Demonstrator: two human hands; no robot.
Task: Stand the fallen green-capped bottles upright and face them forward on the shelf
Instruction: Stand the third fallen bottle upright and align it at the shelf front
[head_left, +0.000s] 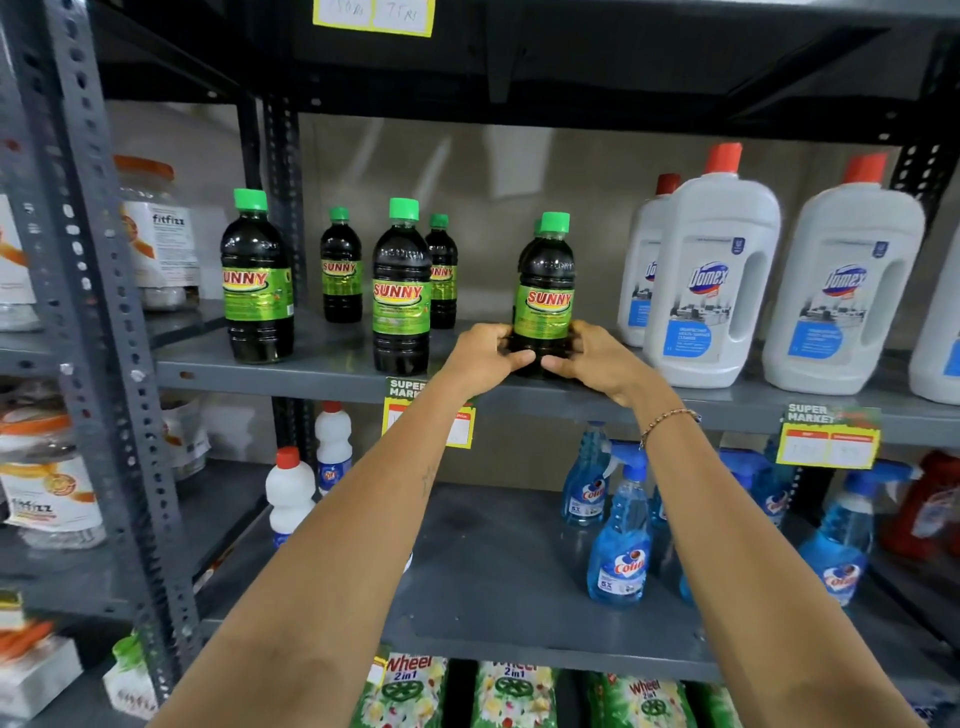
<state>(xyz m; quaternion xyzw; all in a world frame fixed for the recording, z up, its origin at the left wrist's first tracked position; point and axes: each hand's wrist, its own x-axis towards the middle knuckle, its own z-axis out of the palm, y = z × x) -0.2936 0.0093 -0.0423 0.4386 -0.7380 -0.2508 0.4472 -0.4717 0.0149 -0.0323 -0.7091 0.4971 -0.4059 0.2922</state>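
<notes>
Grey slotted-steel shop shelving against a pale wall, middle shelf (332, 358) at chest height. On it, dark bottles with green caps and green "SUNNY" labels, all upright, labels toward the aisle. Counted from the left of the held bottle (545, 296): one front bottle (257, 280) by the upright post, a smaller-looking one (341, 267) further back, another front bottle (401, 291), one (442, 270) behind that. Fifth, the held bottle itself, standing near the shelf's front lip; a sliver of a sixth green cap just behind its neck. Open shelf between the third front bottle and the held one; little room right of it. Left hand (485, 356) and right hand (597, 361) clamped round the held bottle's base, thumbs in front, fingertips nearly meeting. Thin bracelet (670, 418) on the right wrist. Right of the held bottle, white Domex jugs (714, 280) with red caps, three plainly in view plus a white edge at the frame's border. Below the held bottle, blue spray bottles (621, 540) and a yellow price tag (828, 439) on the shelf lip.
</notes>
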